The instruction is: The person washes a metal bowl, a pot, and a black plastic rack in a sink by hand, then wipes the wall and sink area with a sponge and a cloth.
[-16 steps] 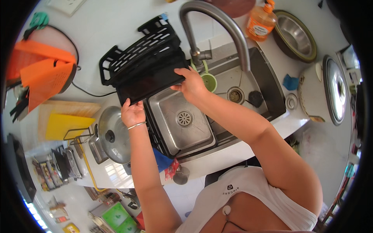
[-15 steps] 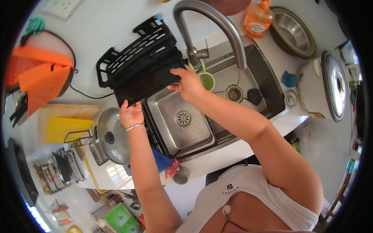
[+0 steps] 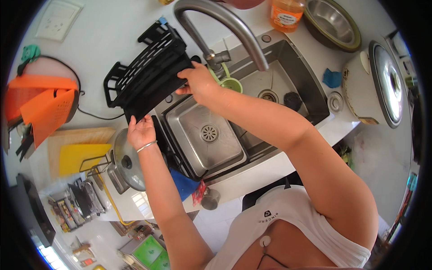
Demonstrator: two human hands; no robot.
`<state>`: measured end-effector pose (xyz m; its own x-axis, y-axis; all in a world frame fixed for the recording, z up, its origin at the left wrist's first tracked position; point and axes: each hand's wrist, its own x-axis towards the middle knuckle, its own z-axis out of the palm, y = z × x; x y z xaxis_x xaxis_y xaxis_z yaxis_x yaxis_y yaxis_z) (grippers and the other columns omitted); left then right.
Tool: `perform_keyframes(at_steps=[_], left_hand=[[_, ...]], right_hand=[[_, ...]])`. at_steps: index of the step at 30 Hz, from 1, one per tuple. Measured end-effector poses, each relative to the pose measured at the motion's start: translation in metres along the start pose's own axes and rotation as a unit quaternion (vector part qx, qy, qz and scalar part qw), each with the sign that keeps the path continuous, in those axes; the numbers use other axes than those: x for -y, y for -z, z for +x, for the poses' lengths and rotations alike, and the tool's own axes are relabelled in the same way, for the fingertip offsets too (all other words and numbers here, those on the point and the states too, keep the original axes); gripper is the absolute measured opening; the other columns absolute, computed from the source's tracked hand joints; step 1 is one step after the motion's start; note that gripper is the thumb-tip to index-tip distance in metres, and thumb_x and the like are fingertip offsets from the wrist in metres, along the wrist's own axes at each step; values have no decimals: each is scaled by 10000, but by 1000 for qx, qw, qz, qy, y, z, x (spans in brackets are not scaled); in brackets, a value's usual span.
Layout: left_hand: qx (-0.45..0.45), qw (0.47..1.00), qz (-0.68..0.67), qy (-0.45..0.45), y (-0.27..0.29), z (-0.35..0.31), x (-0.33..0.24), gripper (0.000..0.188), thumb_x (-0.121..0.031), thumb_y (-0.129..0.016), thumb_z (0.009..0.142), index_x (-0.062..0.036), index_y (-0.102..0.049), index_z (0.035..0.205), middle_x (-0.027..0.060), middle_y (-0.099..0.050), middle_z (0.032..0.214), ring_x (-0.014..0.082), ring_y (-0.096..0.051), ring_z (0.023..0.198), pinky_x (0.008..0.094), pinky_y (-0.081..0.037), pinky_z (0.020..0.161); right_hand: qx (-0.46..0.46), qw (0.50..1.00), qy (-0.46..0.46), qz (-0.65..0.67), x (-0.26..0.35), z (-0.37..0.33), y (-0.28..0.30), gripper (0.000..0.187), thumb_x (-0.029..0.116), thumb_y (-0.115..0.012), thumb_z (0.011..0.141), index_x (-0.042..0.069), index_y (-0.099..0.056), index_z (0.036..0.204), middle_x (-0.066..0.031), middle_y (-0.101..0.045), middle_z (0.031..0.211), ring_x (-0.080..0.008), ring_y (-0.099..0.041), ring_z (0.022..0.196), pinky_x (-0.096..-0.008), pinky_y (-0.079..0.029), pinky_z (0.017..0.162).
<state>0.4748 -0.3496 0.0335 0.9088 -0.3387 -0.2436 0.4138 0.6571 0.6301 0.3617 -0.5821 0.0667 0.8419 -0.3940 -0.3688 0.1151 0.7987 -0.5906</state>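
A black plastic rack (image 3: 155, 81) with slotted sides is held up in both hands, tilted, at the back left of the sink. My left hand (image 3: 141, 131) grips its near left corner, fingers curled over the lower edge. At the right end my right hand (image 3: 200, 84) pinches the rack's edge between thumb and fingers. Below and right of the rack lies the steel basin (image 3: 189, 155) with a round drain. The grey faucet (image 3: 236, 24) arches just behind my right hand. A green cup-shaped strainer (image 3: 232, 84) hangs near the faucet's base.
A dark scrubber (image 3: 293, 101) lies in the right basin. Behind the sink stand an orange soap bottle (image 3: 286, 17) and metal bowls (image 3: 333, 22). To the right is a lidded white pot (image 3: 364, 90). A glass lid (image 3: 130, 164), yellow board (image 3: 83, 158) and orange knife holder (image 3: 49, 105) stand left.
The rack has tipped, so its near panel looks narrower. Both hands keep their hold and appear a little farther left, while the whole view has also shifted.
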Motion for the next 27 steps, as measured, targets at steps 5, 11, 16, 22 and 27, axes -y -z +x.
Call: perform_keyframes(at_steps=[5, 11, 16, 22, 27], left_hand=[[-9, 1000, -29, 2, -23, 12, 10, 310, -164, -503, 945, -14, -500, 1216, 154, -552, 1211, 298, -518, 1038, 404, -450, 808], [43, 999, 4, 5, -18, 36, 1, 288, -198, -511, 949, -37, -506, 1187, 153, -548, 1181, 289, -499, 1051, 427, -434, 879], [94, 995, 10, -26, -11, 52, -2, 323, 34, -586, 791, 4, -533, 1108, 178, -552, 1122, 319, -510, 988, 467, -449, 883], [130, 990, -6, 51, -10, 73, -4, 328, 56, -597, 715, 11, -553, 1037, 171, -574, 1091, 324, -534, 949, 474, -445, 892], [141, 988, 33, 53, 49, 98, -23, 258, 57, -582, 772, 66, -556, 1029, 168, -603, 1064, 303, -553, 1032, 435, -420, 984]], right_hand=[[0, 999, 20, -27, 8, 21, 8, 202, 16, -555, 837, 12, -573, 1039, -92, -613, 959, -214, -596, 825, -331, -547, 584], [167, 983, -23, 72, 9, 43, 16, 259, -33, -641, 769, 64, -571, 999, -61, -591, 963, -195, -569, 901, -381, -507, 789], [171, 979, -13, 105, 2, 48, 9, 284, -107, -540, 738, -3, -533, 1002, -122, -591, 1002, -247, -572, 917, -425, -486, 864], [119, 987, 3, 103, 3, 53, 15, 296, -115, -547, 740, -2, -544, 1013, -139, -602, 1027, -291, -590, 927, -425, -504, 844], [103, 994, 21, 38, -29, 63, 25, 218, 15, -653, 821, -2, -502, 978, -137, -607, 973, -243, -625, 845, -312, -543, 739]])
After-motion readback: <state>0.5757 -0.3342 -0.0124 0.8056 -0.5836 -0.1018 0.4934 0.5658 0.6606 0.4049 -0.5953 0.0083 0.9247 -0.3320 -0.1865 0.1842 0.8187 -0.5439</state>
